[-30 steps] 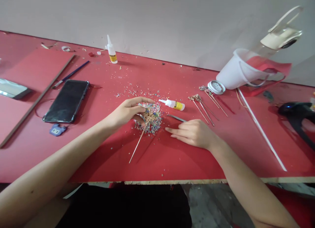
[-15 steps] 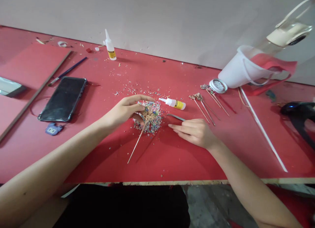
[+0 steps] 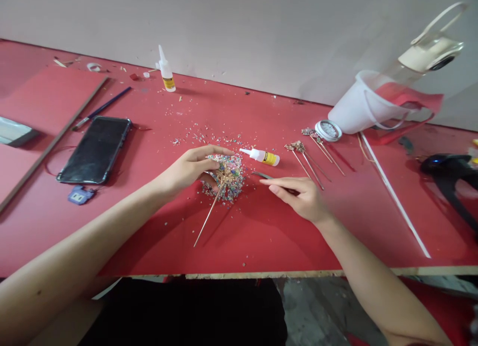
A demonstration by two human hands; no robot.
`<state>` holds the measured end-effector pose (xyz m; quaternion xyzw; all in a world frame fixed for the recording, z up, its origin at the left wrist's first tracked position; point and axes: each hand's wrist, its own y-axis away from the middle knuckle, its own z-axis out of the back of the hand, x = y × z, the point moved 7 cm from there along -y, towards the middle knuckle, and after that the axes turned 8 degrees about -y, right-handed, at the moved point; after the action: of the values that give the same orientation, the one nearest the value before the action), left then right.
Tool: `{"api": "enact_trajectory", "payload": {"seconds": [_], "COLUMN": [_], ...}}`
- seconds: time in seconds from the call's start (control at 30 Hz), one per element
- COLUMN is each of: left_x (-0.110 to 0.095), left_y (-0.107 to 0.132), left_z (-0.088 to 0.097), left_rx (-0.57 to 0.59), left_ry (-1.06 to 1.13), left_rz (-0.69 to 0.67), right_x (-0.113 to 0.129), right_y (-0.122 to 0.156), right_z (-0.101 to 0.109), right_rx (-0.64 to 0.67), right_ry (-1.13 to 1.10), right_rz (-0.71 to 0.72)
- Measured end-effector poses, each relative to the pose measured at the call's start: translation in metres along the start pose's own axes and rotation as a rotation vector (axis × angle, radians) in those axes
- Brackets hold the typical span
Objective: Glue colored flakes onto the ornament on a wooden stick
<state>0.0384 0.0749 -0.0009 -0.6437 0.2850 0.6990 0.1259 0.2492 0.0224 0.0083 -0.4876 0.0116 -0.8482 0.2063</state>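
Note:
My left hand (image 3: 199, 164) is closed on the ornate head of a gold hairpin (image 3: 207, 219), holding it over a heap of small multicoloured chips (image 3: 233, 186). The hairpin's long stem slants down toward the table's front edge. To the right, my right hand (image 3: 298, 194) grips thin metal tweezers (image 3: 262, 175); their curved tip points left toward the chips, and the rest is hidden by my fingers. Just beyond that tip a small glue bottle (image 3: 267, 157) with a yellow label lies on its side, nozzle toward the heap.
Several finished-looking hairpins (image 3: 306, 159) lie at right, near a round white lid (image 3: 328, 130) and a tilted white bucket (image 3: 351, 104). Another glue bottle (image 3: 168, 77) stands at the back. A phone (image 3: 95, 149), a paintbrush (image 3: 100, 109) and a board (image 3: 48, 107) occupy the left.
My right hand has turned and its fingers have closed in around the tweezers, with less of the tool showing. My left hand and the hairpin have stayed nearly still.

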Motion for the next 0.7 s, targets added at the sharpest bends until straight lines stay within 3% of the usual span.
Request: {"api": "enact_trajectory", "payload": {"seconds": [0.07,0.17,0.37,0.53,0.63,0.7], "left_x": [0.000,0.001,0.004,0.008,0.009,0.009], "left_y": [-0.001,-0.001,-0.001,-0.002,-0.003,-0.003], "left_z": [0.000,-0.001,-0.003,-0.004,-0.004,-0.005], "left_rx": [0.001,0.008,0.024,0.035,0.038,0.054], "left_ry": [0.009,0.011,0.000,0.011,0.009,0.018], "left_rz": [-0.002,0.002,0.018,0.021,0.010,0.007], "right_x": [-0.008,-0.016,-0.024,-0.026,-0.024,-0.022], "right_y": [-0.001,-0.002,-0.006,-0.008,-0.010,-0.014], "right_z": [0.001,0.002,0.004,0.016,0.030,0.035], "right_rx": [-0.036,-0.074,-0.106,-0.257,-0.408,-0.438], "right_ry": [-0.229,-0.534,-0.811,-0.713,-0.473,-0.249], "right_rz": [-0.142,-0.237,-0.350,-0.298,-0.160,-0.089]}}
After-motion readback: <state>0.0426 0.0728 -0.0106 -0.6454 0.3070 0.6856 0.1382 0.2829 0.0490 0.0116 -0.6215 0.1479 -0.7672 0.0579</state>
